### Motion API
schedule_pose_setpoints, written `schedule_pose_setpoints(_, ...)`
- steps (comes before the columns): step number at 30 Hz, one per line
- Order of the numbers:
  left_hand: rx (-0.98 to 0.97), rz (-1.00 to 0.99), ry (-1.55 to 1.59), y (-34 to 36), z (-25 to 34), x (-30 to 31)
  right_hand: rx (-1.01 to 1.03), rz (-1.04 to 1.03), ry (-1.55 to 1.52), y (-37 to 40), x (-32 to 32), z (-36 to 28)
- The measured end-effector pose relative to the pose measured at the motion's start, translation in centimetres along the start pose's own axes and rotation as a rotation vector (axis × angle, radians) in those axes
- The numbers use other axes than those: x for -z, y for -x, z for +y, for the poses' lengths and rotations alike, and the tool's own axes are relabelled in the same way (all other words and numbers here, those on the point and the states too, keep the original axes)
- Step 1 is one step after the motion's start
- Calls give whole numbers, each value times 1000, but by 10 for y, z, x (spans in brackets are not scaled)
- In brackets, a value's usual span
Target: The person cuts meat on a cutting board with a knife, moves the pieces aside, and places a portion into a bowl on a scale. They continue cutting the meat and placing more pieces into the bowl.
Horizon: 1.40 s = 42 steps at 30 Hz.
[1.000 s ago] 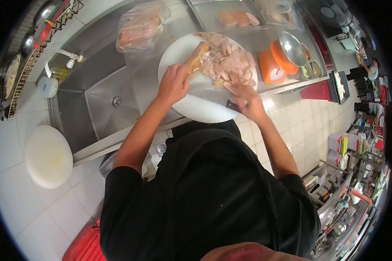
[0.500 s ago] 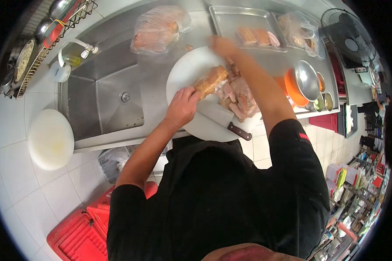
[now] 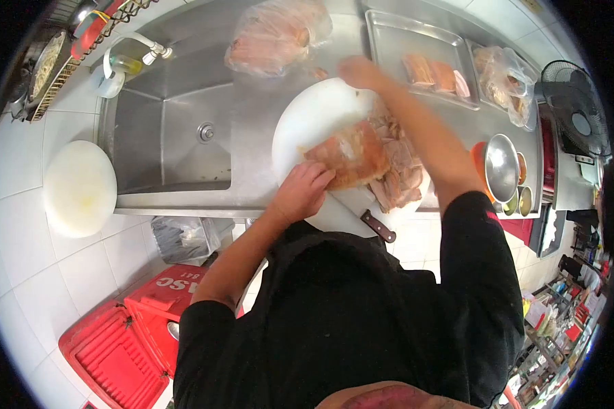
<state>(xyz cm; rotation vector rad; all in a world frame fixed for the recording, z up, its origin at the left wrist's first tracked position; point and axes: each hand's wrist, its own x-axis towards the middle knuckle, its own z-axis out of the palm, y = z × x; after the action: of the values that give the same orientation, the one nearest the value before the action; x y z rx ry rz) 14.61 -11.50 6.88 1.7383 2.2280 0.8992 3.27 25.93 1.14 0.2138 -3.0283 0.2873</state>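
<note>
My left hand (image 3: 300,193): pinching the meat slab (image 3: 355,155) on the board (image 3: 295,119), steadying it, I judge.
My right hand (image 3: 359,72): beyond the board; blurred, I cannot tell its grip.
Knife (image 3: 379,227): board's near edge; calls for clear fingers.

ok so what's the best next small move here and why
I'd probably bring the right hand back to the knife. Its handle points toward the person at the near edge of the board, the left hand is already on the slab of meat, and that slab looks much bigger than the pieces beside it.
</note>
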Motion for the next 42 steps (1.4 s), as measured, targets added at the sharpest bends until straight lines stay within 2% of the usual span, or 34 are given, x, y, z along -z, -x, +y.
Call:
schedule_pose_setpoints(3, -57, 55, 27, 8, 3, -12, -68, -297, 97, -42, -7, -26)
schedule_pose_setpoints(6, 80, 57, 58, 14, 16, -10, -494, -200, -92, -60, -25, -42)
schedule_pose_setpoints(12, 391, 301, 1, 55, 4, -11, -569, -236, -113, -72, -46, -33)
schedule_pose_setpoints(14, 468, 349, 5, 71, -9, -13, -508, -89, -141, -54, -21, -41)
schedule_pose_setpoints(15, 517, 371, 8, 81, -13, -16, -457, -20, -136, -56, -48, -8)
schedule_pose_setpoints(16, 601, 379, 73, 87, -18, -18, -404, 54, -130, -58, -74, 26)
schedule_pose_setpoints(18, 767, 390, 208, 99, -27, -23, -467, 36, -225, -18, 2, -6)
schedule_pose_setpoints(19, 848, 406, 386, 99, -30, -24, -462, -8, -130, 1, 2, 3)
schedule_pose_setpoints(20, 839, 430, 487, 101, -40, -32, -463, -50, -35, 23, 2, 13)
schedule_pose_setpoints(21, 824, 446, 589, 104, -53, -44, -410, 33, -28, 49, 5, 11)
schedule_pose_setpoints(23, 799, 417, 710, 100, -61, -45, -305, 209, 0, 113, 26, -16)
schedule_pose_setpoints(25, 785, 414, 724, 95, -72, -49, -628, 427, -162, 151, 77, -75)
schedule_pose_setpoints(27, 750, 427, 801, 92, -81, -53, -747, 683, -241, 210, 95, -111)
schedule_pose_setpoints(28, 715, 435, 871, 91, -86, -55, -931, 692, -380, 244, 96, -135)
schedule_pose_setpoints(29, 678, 443, 940, 90, -90, -55, -963, 617, -329, 262, 113, -177)
schedule_pose_setpoints(30, 764, 392, 948, 85, -88, -47, -1189, 511, -463, 278, 115, -213)
schedule_pose_setpoints(31, 853, 344, 952, 77, -81, -34, -1088, 472, -545, 311, 89, -229)
schedule_pose_setpoints(32, 944, 299, 947, 74, -80, -27, -921, 391, -412, 323, 76, -251)
schedule_pose_setpoints(33, 928, 241, 879, 75, -95, -35, -943, 359, -467, 322, 67, -275)
schedule_pose_setpoints(34, 946, 255, 888, 74, -94, -30, -810, 318, -456, 324, 58, -288)
schedule_pose_setpoints(36, 974, 287, 914, 67, -88, -24, -757, 221, -309, 324, 37, -300)
schedule_pose_setpoints(38, 945, 319, 903, 68, -88, -22, -939, 358, -389, 319, 29, -311)
schedule_pose_setpoints(39, 931, 331, 902, 69, -90, -24, -1279, 433, -633, 327, 29, -310)
schedule_pose_setpoints(40, 935, 323, 869, 70, -93, -27, -1384, 550, -788, 351, 21, -299)
schedule_pose_setpoints(42, 939, 312, 805, 70, -100, -33, -1605, 797, -893, 372, 19, -293)
